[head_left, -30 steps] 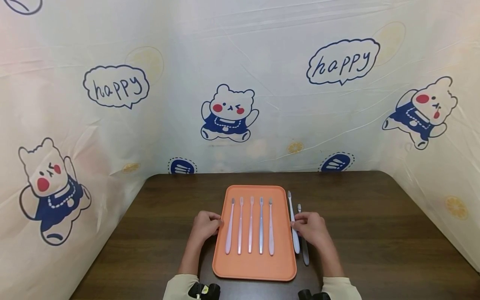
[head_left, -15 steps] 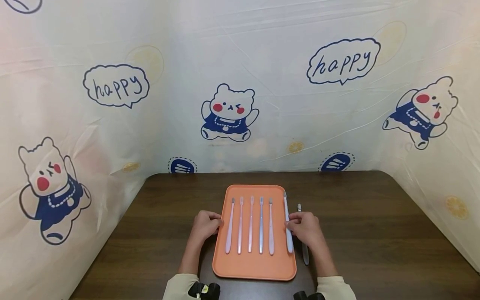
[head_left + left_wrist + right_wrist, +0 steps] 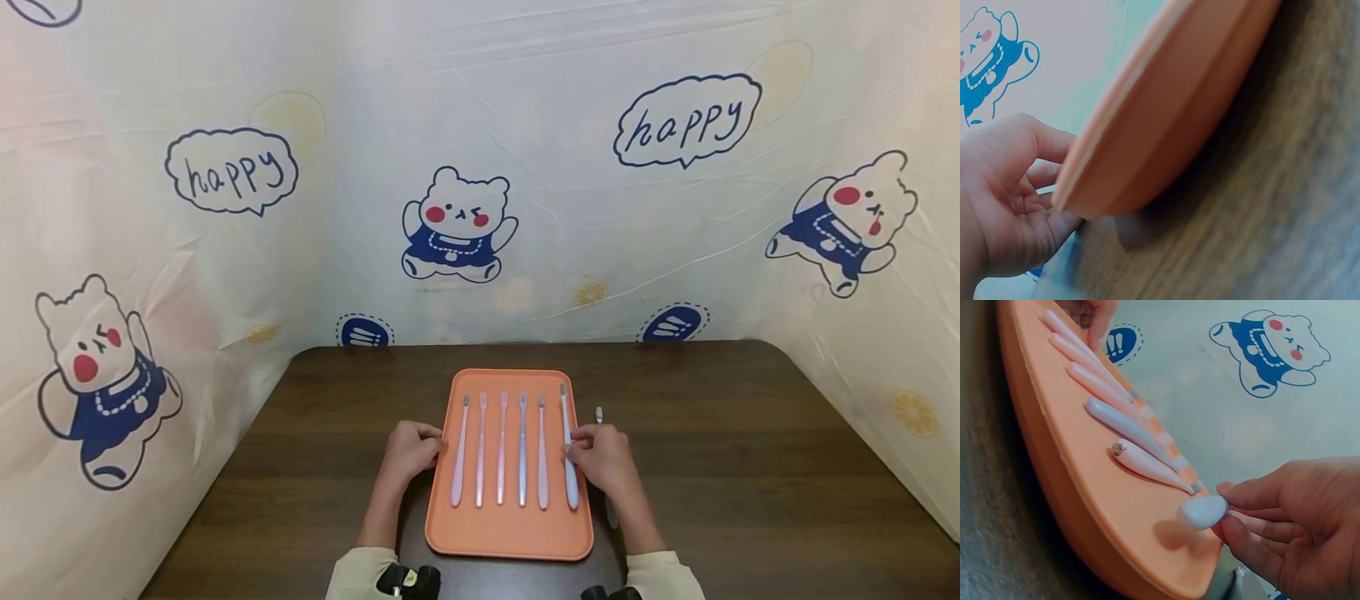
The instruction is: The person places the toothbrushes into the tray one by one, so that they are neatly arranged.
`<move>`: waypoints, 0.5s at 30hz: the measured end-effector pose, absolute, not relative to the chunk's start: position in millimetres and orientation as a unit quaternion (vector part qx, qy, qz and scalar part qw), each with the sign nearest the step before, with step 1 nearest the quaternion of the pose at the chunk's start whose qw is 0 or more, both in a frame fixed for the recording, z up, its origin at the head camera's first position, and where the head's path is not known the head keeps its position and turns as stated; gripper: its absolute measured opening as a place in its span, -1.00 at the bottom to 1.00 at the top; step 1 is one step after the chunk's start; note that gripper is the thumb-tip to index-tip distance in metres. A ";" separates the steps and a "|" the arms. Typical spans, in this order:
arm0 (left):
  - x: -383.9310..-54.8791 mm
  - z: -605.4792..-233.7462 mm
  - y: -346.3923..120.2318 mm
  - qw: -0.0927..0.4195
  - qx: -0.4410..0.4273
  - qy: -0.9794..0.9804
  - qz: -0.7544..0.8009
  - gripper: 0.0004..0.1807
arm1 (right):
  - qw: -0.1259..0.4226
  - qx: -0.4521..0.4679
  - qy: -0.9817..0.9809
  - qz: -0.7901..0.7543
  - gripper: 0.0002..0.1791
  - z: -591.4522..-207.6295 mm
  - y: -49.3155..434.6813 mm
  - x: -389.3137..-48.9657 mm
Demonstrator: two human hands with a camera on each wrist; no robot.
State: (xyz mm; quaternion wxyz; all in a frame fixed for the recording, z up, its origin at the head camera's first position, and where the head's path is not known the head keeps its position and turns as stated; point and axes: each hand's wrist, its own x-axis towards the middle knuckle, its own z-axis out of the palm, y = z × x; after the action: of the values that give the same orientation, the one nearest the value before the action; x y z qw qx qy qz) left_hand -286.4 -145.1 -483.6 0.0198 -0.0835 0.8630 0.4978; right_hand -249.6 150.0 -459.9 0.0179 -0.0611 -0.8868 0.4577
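Note:
An orange tray (image 3: 510, 535) lies on the table with several toothbrushes side by side in it, pink ones and a blue toothbrush (image 3: 522, 467), bristle heads toward the far end. At the tray's left edge my left hand (image 3: 410, 450) holds the rim between thumb and fingers; the left wrist view shows this hand (image 3: 1010, 194) at the rim too. My right hand (image 3: 603, 457) pinches a pale blue-white toothbrush (image 3: 571, 483) over the tray's right side. In the right wrist view its thick handle end (image 3: 1200, 512) hangs just above the tray, casting a shadow.
Another toothbrush (image 3: 599, 414) lies on the dark wooden table (image 3: 735, 433) right of the tray, partly hidden behind my right hand and forearm. A printed curtain (image 3: 562, 208) surrounds the table's back and sides.
My right hand has carried the pale blue-white toothbrush leftward, from beside the tray's right edge to over the tray. The left hand and the tray have stayed put.

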 end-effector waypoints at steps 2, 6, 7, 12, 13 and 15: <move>-286.6 -484.0 -145.3 0.022 -0.084 0.864 0.496 -0.78 | 0.020 -0.062 -0.889 0.452 -0.77 -460.1 148.3 -250.0; -286.9 -484.2 -145.2 0.023 -0.086 0.863 0.497 -0.78 | 0.025 -0.071 -0.896 0.438 -0.76 -462.0 144.9 -250.1; -286.9 -484.3 -145.3 0.023 -0.086 0.863 0.497 -0.78 | 0.026 -0.074 -0.898 0.433 -0.76 -462.4 143.8 -250.2; -286.5 -484.1 -145.0 0.021 -0.088 0.863 0.497 -0.78 | 0.037 -0.084 -0.911 0.401 -0.77 -463.2 137.6 -249.8; -286.6 -484.1 -145.0 0.020 -0.089 0.863 0.496 -0.79 | 0.038 -0.086 -0.914 0.395 -0.77 -463.0 136.1 -249.7; -286.9 -483.8 -145.2 0.020 -0.089 0.864 0.496 -0.79 | 0.038 -0.089 -0.917 0.386 -0.77 -463.2 133.4 -249.1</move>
State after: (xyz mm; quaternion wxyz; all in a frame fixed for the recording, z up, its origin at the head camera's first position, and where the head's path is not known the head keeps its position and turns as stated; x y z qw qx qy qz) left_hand -286.9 -145.2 -483.8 0.0197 -0.0888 0.8636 0.4959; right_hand -249.1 133.4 -463.2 0.0375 -0.0891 -0.9173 0.3863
